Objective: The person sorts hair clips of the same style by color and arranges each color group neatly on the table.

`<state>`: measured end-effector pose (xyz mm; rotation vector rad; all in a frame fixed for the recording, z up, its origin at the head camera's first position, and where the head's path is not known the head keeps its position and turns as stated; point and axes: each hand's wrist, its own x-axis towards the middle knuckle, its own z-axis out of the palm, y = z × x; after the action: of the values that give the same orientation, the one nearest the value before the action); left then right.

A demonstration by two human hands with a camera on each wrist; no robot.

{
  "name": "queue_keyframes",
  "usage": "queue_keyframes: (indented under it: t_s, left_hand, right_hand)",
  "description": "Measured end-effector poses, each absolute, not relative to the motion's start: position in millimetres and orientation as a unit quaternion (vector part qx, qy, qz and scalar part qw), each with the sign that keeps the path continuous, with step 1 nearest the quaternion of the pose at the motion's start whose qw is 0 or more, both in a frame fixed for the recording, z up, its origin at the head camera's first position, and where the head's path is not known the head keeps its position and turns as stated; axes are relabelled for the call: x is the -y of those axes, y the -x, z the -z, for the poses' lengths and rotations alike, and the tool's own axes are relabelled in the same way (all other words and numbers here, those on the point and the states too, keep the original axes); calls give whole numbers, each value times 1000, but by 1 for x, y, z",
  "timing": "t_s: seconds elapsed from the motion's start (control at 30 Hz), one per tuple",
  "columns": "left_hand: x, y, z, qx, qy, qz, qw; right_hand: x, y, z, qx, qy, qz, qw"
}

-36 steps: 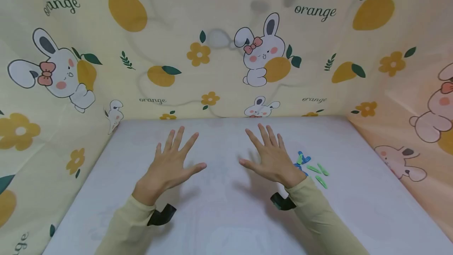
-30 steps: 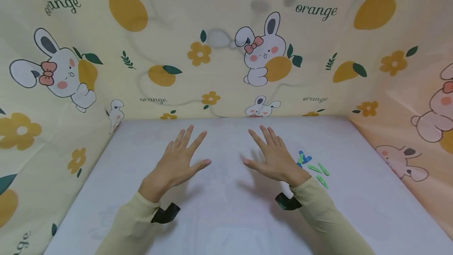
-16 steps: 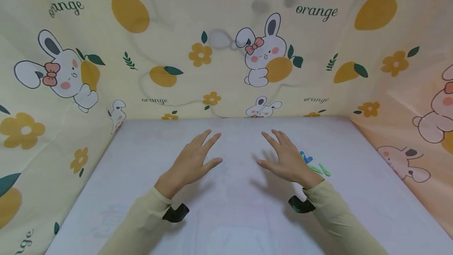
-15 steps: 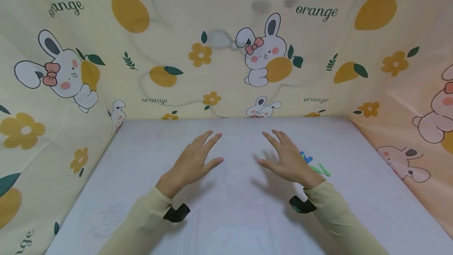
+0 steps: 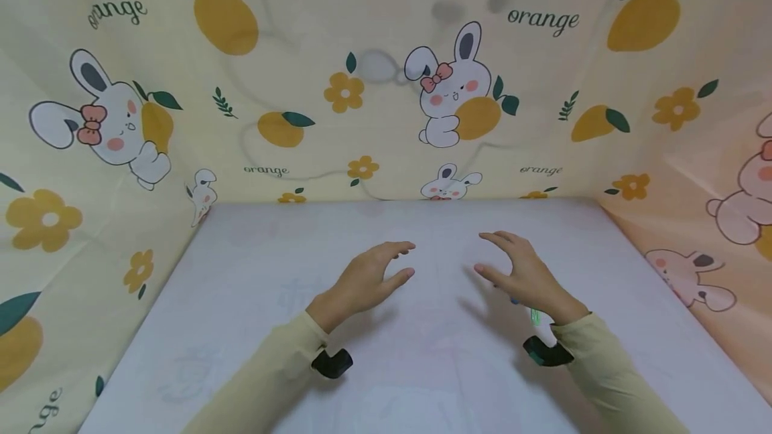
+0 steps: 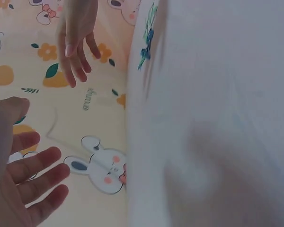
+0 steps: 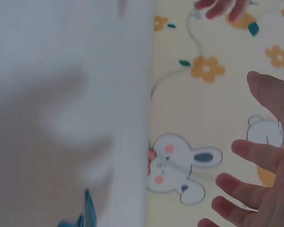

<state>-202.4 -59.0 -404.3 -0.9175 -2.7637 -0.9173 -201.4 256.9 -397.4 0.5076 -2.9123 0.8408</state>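
Note:
My left hand (image 5: 360, 281) hovers above the white table, fingers loosely bent and thumb apart, holding nothing. Facing it from the right, my right hand (image 5: 527, 278) is also raised, with a gap between thumb and fingers. Small hair clips lie on the table below the right hand, which hides most of them in the head view. A green clip (image 5: 535, 316) shows under its wrist, along with a bit of a blue clip (image 5: 514, 301). The left wrist view shows the blue and green clips (image 6: 147, 43) grouped together; blue clip tips (image 7: 89, 210) appear in the right wrist view.
The white table (image 5: 398, 367) ends at a cream cloth (image 5: 374, 132) printed with rabbits and oranges, which rises behind it and along both sides. A black wrist camera (image 5: 332, 364) hangs under the left wrist, another black camera (image 5: 547, 351) under the right.
Both hands have shifted rightward, and their spread fingers have relaxed into a looser bend. The right hand now covers most of the clips, which were more visible earlier.

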Motion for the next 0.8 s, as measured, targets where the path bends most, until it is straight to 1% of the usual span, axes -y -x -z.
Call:
queue_keyframes:
  t_s: [0.1,0.3,0.6,0.8]
  left_hand:
    - [48,206,407,898,307,314,35]
    - [29,213,411,886,313,342,15]
    - [-3,218,414,858,294,420,-19]
    - [-26,219,420,849,285,443,-40]
  right_hand:
    - [-267,201,395,946,-162,-278,26]
    - [-285,203,393,939,-167,-298,29]
    - [-306,207,402,933,-154,-324,19]
    - [-318,214,411,931,-152,-330,23]
